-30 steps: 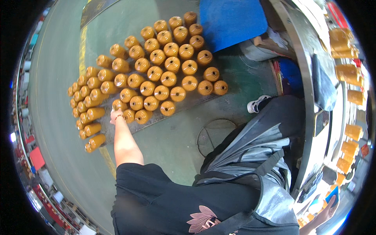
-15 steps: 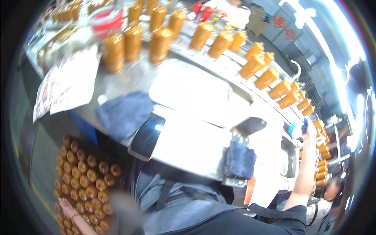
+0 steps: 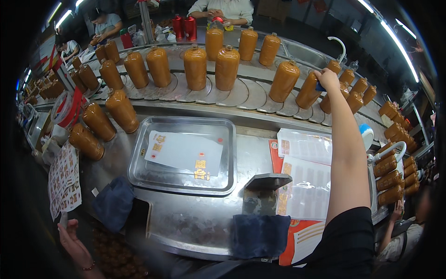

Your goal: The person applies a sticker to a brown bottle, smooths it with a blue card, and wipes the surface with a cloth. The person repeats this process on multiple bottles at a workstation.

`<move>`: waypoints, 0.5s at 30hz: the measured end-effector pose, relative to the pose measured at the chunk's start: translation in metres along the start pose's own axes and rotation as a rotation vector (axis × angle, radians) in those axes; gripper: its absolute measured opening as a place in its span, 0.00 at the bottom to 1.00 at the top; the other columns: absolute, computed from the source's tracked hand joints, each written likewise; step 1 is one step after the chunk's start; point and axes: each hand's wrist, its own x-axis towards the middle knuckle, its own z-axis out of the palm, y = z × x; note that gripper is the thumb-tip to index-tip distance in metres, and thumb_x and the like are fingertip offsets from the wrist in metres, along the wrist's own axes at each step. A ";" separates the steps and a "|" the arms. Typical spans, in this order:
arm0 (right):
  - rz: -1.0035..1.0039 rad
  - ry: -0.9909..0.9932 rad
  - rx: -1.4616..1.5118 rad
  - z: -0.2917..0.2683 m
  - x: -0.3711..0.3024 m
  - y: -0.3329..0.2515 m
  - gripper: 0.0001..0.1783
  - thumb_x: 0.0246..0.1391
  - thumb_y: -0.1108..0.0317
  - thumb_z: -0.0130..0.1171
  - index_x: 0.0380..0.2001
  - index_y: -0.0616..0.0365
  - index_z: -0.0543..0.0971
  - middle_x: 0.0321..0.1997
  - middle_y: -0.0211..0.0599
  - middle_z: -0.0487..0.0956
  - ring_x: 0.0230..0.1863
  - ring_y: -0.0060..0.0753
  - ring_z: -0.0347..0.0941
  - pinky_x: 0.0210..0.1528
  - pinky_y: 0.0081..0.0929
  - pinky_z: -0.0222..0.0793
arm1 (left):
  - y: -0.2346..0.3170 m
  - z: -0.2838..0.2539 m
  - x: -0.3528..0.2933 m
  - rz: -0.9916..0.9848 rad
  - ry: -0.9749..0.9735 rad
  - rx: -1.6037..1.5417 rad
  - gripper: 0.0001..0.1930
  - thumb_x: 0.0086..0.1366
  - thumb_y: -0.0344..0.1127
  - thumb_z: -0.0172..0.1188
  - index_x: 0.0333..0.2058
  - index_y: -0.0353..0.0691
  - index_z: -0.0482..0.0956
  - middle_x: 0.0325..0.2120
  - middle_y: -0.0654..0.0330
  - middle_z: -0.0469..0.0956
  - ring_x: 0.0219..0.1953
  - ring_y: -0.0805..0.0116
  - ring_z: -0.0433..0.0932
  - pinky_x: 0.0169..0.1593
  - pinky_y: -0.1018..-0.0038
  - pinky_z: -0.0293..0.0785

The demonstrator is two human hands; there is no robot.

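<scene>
My right arm stretches to the far right. My right hand [image 3: 329,80] is closed at the upper side of a brown bottle [image 3: 306,93] standing on the conveyor [image 3: 251,95]; something dark blue [image 3: 319,87] shows between palm and bottle, its kind unclear. At the lower left, my left hand [image 3: 74,242] hangs beside the table with its fingers stretched out, a pale cover-like piece [image 3: 63,217] at one fingertip. In front of me lies a metal tray [image 3: 186,188] holding a clear label sheet [image 3: 183,151] with gold and red prints.
Several more brown bottles [image 3: 195,69] line the conveyor. Three stand on the table's left, near a printed sheet [image 3: 65,179]. Blue cloths [image 3: 114,204] lie at the front edge, one by a metal stand [image 3: 267,181]. Label sheets [image 3: 304,186] lie right. Co-workers sit beyond.
My view has swung toward the right and levelled, and the picture is sharper. My right hand has come to a bottle on the conveyor. My left hand stays low at the left.
</scene>
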 end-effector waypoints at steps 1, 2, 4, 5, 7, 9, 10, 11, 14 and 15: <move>0.009 0.028 0.001 0.004 0.002 0.008 0.33 0.60 0.42 0.62 0.60 0.52 0.78 0.53 0.51 0.85 0.56 0.52 0.81 0.57 0.47 0.76 | 0.008 0.019 -0.008 0.067 -0.129 0.011 0.24 0.83 0.46 0.43 0.47 0.27 0.80 0.36 0.56 0.83 0.43 0.67 0.81 0.55 0.69 0.75; 0.017 0.059 -0.002 0.006 0.000 0.013 0.31 0.60 0.42 0.62 0.57 0.53 0.79 0.52 0.51 0.85 0.56 0.52 0.81 0.57 0.47 0.76 | 0.012 0.035 -0.017 0.131 -0.258 0.018 0.24 0.83 0.44 0.42 0.48 0.26 0.80 0.36 0.55 0.83 0.42 0.67 0.81 0.54 0.69 0.75; 0.001 0.118 0.030 0.007 -0.014 0.032 0.28 0.61 0.44 0.61 0.53 0.55 0.79 0.50 0.51 0.85 0.54 0.52 0.82 0.56 0.47 0.77 | 0.024 0.081 -0.040 0.183 -0.372 -0.027 0.25 0.83 0.43 0.41 0.50 0.24 0.79 0.36 0.53 0.83 0.41 0.65 0.81 0.53 0.67 0.76; -0.026 0.147 0.072 0.007 -0.027 0.041 0.26 0.62 0.45 0.61 0.51 0.55 0.79 0.49 0.51 0.85 0.54 0.53 0.82 0.55 0.47 0.76 | 0.032 0.102 -0.053 0.201 -0.407 -0.036 0.25 0.83 0.42 0.40 0.51 0.23 0.79 0.36 0.51 0.83 0.41 0.64 0.81 0.52 0.67 0.76; -0.079 0.197 0.181 -0.003 -0.062 0.057 0.22 0.62 0.49 0.63 0.46 0.57 0.79 0.46 0.50 0.86 0.49 0.53 0.83 0.52 0.44 0.77 | 0.052 0.142 -0.073 0.321 -0.559 0.024 0.23 0.80 0.44 0.47 0.47 0.25 0.81 0.37 0.51 0.83 0.41 0.63 0.81 0.50 0.69 0.76; -0.153 0.236 0.266 -0.036 -0.103 0.070 0.20 0.61 0.51 0.64 0.45 0.57 0.80 0.44 0.49 0.86 0.47 0.51 0.83 0.51 0.42 0.77 | 0.072 0.185 -0.092 0.415 -0.753 -0.020 0.21 0.76 0.45 0.55 0.43 0.27 0.83 0.38 0.50 0.84 0.41 0.63 0.81 0.47 0.69 0.76; -0.195 0.250 0.314 -0.058 -0.129 0.066 0.19 0.61 0.52 0.65 0.44 0.57 0.80 0.43 0.48 0.86 0.46 0.50 0.84 0.50 0.40 0.77 | 0.082 0.204 -0.101 0.443 -0.849 -0.069 0.20 0.73 0.44 0.59 0.41 0.28 0.83 0.38 0.50 0.84 0.41 0.62 0.81 0.47 0.69 0.76; -0.208 0.216 0.384 -0.085 -0.157 0.061 0.18 0.61 0.54 0.67 0.43 0.57 0.81 0.40 0.47 0.86 0.45 0.47 0.84 0.50 0.37 0.77 | 0.090 0.218 -0.107 0.453 -0.950 -0.080 0.17 0.71 0.42 0.62 0.40 0.29 0.84 0.38 0.50 0.84 0.41 0.60 0.82 0.47 0.68 0.77; -0.460 0.135 0.475 -0.164 -0.235 0.051 0.13 0.59 0.61 0.65 0.38 0.60 0.81 0.23 0.27 0.71 0.26 0.21 0.66 0.33 0.25 0.64 | 0.111 0.271 -0.130 0.694 -1.110 -0.169 0.14 0.65 0.36 0.66 0.45 0.31 0.86 0.43 0.50 0.85 0.47 0.54 0.82 0.52 0.64 0.77; -0.525 0.022 0.527 -0.188 -0.255 0.055 0.12 0.60 0.62 0.65 0.38 0.60 0.80 0.24 0.27 0.72 0.28 0.18 0.67 0.33 0.23 0.64 | 0.125 0.289 -0.134 0.812 -1.242 -0.194 0.20 0.70 0.40 0.62 0.50 0.27 0.82 0.49 0.48 0.81 0.53 0.57 0.79 0.55 0.67 0.76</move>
